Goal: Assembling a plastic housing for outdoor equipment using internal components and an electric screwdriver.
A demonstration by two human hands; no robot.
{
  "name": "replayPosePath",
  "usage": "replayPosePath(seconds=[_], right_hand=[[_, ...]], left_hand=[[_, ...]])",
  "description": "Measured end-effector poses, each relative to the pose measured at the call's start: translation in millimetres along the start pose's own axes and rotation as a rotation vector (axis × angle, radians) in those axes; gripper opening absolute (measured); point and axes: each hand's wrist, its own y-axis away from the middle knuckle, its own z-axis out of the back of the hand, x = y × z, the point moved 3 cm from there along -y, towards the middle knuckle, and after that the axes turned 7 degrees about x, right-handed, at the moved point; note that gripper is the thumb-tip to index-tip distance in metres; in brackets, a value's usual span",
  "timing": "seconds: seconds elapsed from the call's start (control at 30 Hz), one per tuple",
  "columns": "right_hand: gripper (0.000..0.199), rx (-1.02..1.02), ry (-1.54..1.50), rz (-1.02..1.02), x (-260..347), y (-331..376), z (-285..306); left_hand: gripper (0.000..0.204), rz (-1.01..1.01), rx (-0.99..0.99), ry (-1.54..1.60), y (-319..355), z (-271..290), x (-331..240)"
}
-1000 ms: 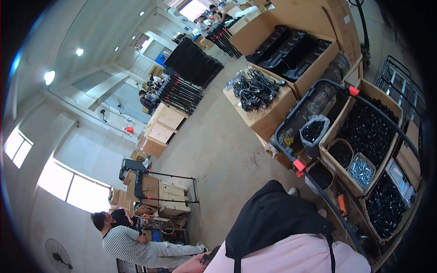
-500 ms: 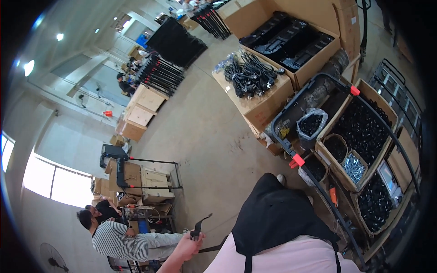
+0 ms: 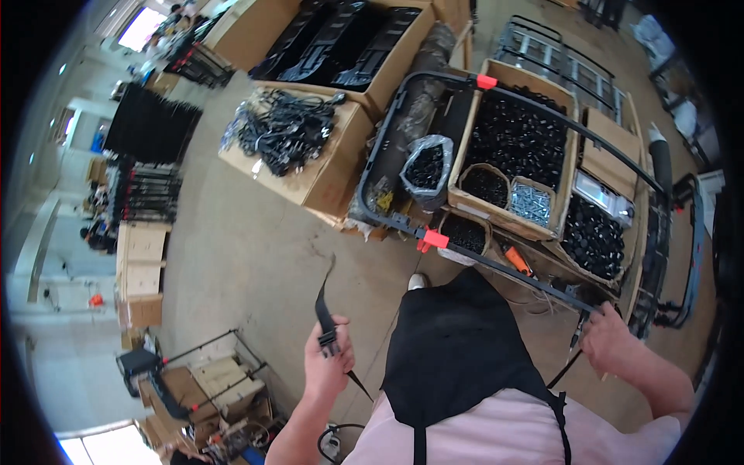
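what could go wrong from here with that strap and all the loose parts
The black webbing strap with a plastic buckle, held in the left hand, has a loose end that might snag.

The right hand is right by the black tubular frame with red clips, so a sudden tug could knock it.

Small silver metal fasteners lie loose in an open brown cardboard carton; a hard jolt might spill them.

At seven o'clock my left hand (image 3: 329, 358) holds a black buckled strap (image 3: 322, 308); at four, my right hand (image 3: 606, 341) is by the black rail (image 3: 511, 272); cables (image 3: 287, 132) lie at eleven.
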Motion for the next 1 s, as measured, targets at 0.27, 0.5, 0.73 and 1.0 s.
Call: replayPosePath(seconds=[0.27,0.5,0.73,1.0], right_hand=[[0.029,0.015,-0.351,-0.078,46.3,-26.3,76.2],[0.026,0.101,-0.918,0.09,58.0,-51.2,120.8],[0.044,0.275,-1.81,0.224,85.4,-69.9,84.8],[0.061,-0.045,-2.436,0.654,137.0,-82.7,31.0]], left_hand=[[0.058,0.252,0.53,-0.405,-77.0,12.5,-15.6],[0.067,0.522,0.675,-0.025,-101.5,19.8,6.5],[0.046,0.587,0.648,0.058,-112.4,8.0,11.7],[0.037,0.545,0.762,-0.086,-86.2,-45.2,26.2]])
